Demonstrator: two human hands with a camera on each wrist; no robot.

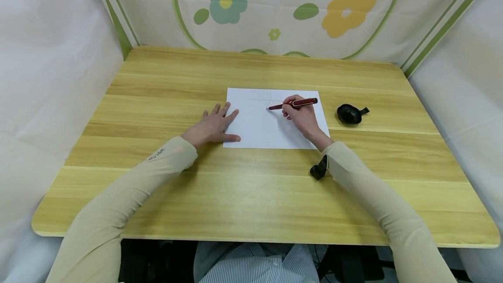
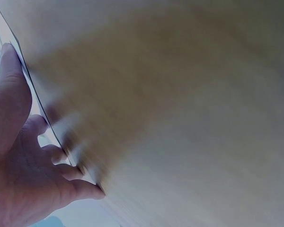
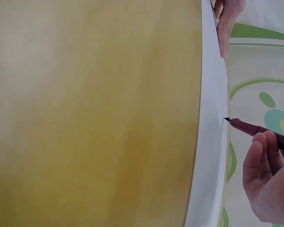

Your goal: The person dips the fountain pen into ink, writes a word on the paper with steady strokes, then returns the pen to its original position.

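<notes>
A white sheet of paper (image 1: 259, 125) lies on the wooden table (image 1: 251, 187), with faint thin lines drawn near its top. My right hand (image 1: 299, 115) grips a dark red pen (image 1: 292, 104), its nib touching the sheet near the lines. In the right wrist view the pen (image 3: 258, 129) tip meets the paper (image 3: 210, 142) while my right hand (image 3: 267, 182) curls around the barrel. My left hand (image 1: 215, 125) lies flat with spread fingers on the sheet's left edge. The left wrist view shows my left hand (image 2: 23, 161) pressing on the paper edge (image 2: 42, 118).
A small black object with a tab (image 1: 349, 113) sits on the table right of the paper. A black wrist-camera mount (image 1: 319, 169) hangs under my right forearm. White cloth walls and a flower-patterned backdrop (image 1: 275, 8) enclose the table.
</notes>
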